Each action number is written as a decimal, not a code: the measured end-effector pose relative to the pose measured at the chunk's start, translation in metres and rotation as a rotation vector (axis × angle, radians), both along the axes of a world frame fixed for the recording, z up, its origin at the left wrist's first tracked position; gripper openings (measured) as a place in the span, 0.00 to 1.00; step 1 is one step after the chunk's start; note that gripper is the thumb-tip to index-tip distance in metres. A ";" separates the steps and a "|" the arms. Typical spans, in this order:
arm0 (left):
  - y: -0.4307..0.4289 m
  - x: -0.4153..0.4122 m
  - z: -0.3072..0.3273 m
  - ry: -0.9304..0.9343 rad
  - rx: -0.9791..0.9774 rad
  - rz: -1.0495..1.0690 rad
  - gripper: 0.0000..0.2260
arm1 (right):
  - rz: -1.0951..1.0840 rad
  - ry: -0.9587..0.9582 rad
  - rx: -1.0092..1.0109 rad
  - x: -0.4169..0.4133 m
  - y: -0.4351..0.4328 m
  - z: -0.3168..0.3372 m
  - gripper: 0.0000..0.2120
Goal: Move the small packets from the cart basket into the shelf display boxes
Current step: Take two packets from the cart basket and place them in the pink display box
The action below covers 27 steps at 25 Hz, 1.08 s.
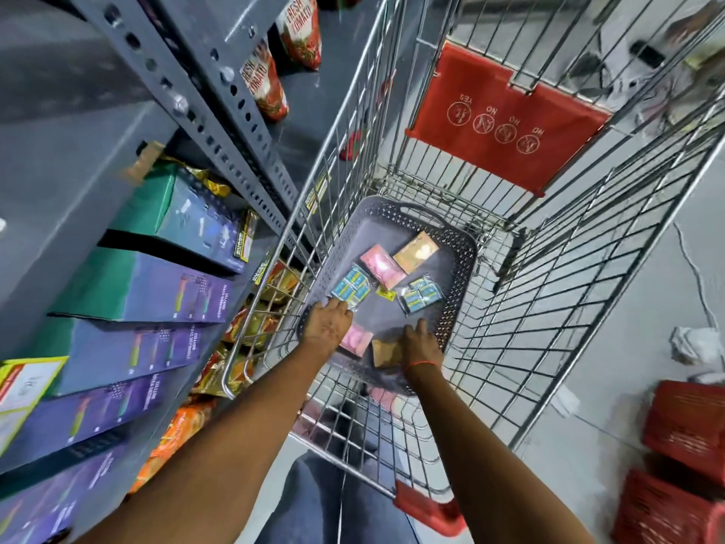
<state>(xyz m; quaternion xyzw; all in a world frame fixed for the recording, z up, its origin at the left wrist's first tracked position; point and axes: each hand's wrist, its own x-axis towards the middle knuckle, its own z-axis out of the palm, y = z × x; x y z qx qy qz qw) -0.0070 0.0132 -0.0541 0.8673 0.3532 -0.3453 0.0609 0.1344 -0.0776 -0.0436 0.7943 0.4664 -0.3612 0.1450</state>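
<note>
A grey perforated basket (457, 245) lies in the bottom of a wire cart (569, 292). Loose in it are a pink packet (382, 266), a tan packet (416, 251), two clear bundles of blue packets (351, 286) (419, 296) and a small yellow packet (386, 294). My left hand (329, 323) reaches in at the near left, fingers curled down beside the left blue bundle, with another pink packet (357, 340) at its thumb. My right hand (421, 343) is at the near right, over a brown packet (386, 352). Purple and green display boxes (157, 292) line the shelf on the left.
The grey steel shelf upright (219, 123) stands close against the cart's left side. Red tomato pouches (270, 84) and orange snack bags (176, 433) sit on lower shelves. A red seat flap (502, 119) hangs at the cart's far end. Red crates (686, 422) stand on the floor at right.
</note>
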 end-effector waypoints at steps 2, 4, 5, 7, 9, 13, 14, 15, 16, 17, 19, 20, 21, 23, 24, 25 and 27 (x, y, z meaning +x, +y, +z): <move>-0.001 0.003 0.015 0.004 -0.016 0.024 0.17 | -0.005 -0.048 -0.005 0.001 -0.001 0.014 0.16; -0.003 0.007 0.040 0.013 -0.008 0.074 0.16 | -0.039 -0.058 -0.014 0.001 0.001 0.037 0.16; -0.005 0.007 0.057 0.007 0.012 0.112 0.16 | -0.051 -0.057 -0.016 0.001 0.002 0.052 0.15; -0.006 0.006 0.097 -0.049 0.044 0.204 0.15 | -0.036 -0.068 0.018 0.002 0.008 0.088 0.15; -0.004 0.002 0.137 -0.151 0.039 0.306 0.17 | -0.037 -0.076 0.085 0.000 0.017 0.123 0.19; 0.002 -0.020 0.220 -0.402 0.139 0.559 0.24 | 0.010 -0.097 0.274 -0.014 0.037 0.191 0.22; 0.004 -0.027 0.239 -0.447 0.192 0.608 0.25 | 0.028 -0.105 0.320 -0.018 0.043 0.208 0.22; 0.006 -0.035 0.257 -0.489 0.244 0.635 0.26 | 0.038 -0.106 0.368 -0.023 0.049 0.226 0.22; 0.006 -0.043 0.274 -0.536 0.291 0.657 0.26 | 0.040 -0.097 0.410 -0.028 0.055 0.243 0.22; 0.006 -0.052 0.291 -0.590 0.335 0.693 0.25 | 0.039 -0.084 0.458 -0.035 0.060 0.261 0.22; 0.006 -0.069 0.319 -0.702 0.408 0.805 0.24 | 0.050 -0.071 0.583 -0.048 0.071 0.294 0.22; 0.006 -0.080 0.332 -0.743 0.447 0.860 0.25 | 0.058 -0.066 0.645 -0.057 0.077 0.310 0.23; 0.003 -0.093 0.344 -0.771 0.486 0.899 0.25 | 0.078 -0.060 0.702 -0.068 0.081 0.324 0.24; -0.001 -0.120 0.364 -0.802 0.574 0.940 0.25 | 0.160 -0.046 0.778 -0.096 0.091 0.351 0.26; -0.003 -0.134 0.372 -0.801 0.614 0.964 0.26 | 0.187 -0.032 0.816 -0.110 0.095 0.361 0.26; -0.007 -0.150 0.379 -0.795 0.654 1.004 0.26 | 0.210 -0.009 0.858 -0.126 0.100 0.370 0.27; -0.014 -0.178 0.389 -0.778 0.721 1.093 0.28 | 0.262 0.033 0.908 -0.157 0.106 0.383 0.26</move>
